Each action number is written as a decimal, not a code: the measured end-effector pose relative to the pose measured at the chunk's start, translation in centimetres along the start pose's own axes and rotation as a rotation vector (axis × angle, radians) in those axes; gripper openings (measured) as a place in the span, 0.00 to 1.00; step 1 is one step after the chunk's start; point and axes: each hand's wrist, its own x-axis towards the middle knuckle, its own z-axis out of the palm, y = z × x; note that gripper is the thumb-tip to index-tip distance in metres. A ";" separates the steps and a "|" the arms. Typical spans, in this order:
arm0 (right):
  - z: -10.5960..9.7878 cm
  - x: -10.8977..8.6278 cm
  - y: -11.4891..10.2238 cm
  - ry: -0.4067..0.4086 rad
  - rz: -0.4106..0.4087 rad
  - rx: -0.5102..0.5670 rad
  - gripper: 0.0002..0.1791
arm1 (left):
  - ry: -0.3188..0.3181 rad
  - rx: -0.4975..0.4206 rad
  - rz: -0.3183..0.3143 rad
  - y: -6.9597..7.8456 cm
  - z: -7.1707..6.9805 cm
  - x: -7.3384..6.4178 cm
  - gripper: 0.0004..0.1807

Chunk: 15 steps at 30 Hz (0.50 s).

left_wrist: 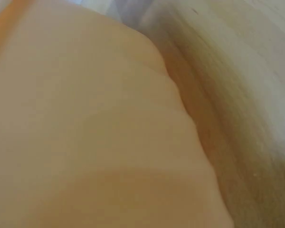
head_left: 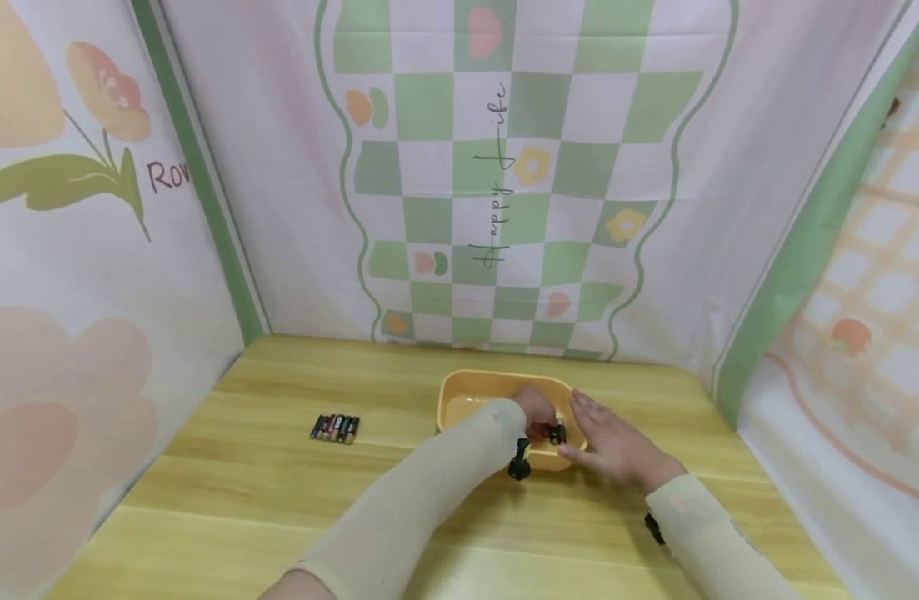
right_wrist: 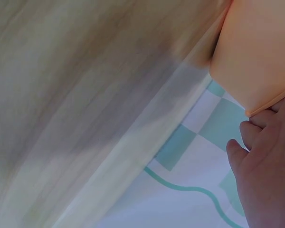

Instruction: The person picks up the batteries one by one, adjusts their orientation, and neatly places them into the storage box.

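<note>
A yellow-orange plastic bin (head_left: 459, 383) stands on the wooden table, and its wall (left_wrist: 85, 95) fills much of the left wrist view. My left hand (head_left: 536, 408) reaches down inside it, fingers bent, right beside dark batteries (head_left: 558, 432) at the bin's right end. I cannot tell whether those fingers pinch one; the hand itself covers them. Against the right end of the bin rests my right hand (head_left: 616, 442), its fingers extended along the rim and the thumb at the near corner. In the right wrist view, the fingers (right_wrist: 251, 135) touch the bin's edge.
Left of the bin, several batteries (head_left: 335, 428) lie side by side in a row on the wooden table (head_left: 279, 517). A checkered green and white curtain (head_left: 481, 167) hangs behind the table. Printed cloth walls border both sides.
</note>
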 end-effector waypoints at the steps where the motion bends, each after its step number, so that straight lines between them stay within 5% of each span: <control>1: 0.0 0.0 0.0 -0.001 0.000 0.002 0.50 | 0.001 0.016 0.004 0.1 0.0 0.0 0.01; 6: 0.0 0.0 0.0 -0.001 -0.001 0.004 0.50 | 0.011 0.064 0.015 0.0 0.1 0.4 0.01; 15: -0.2 0.0 0.0 -0.005 -0.004 0.006 0.50 | -0.060 -0.022 -0.014 -0.1 -0.2 0.8 0.04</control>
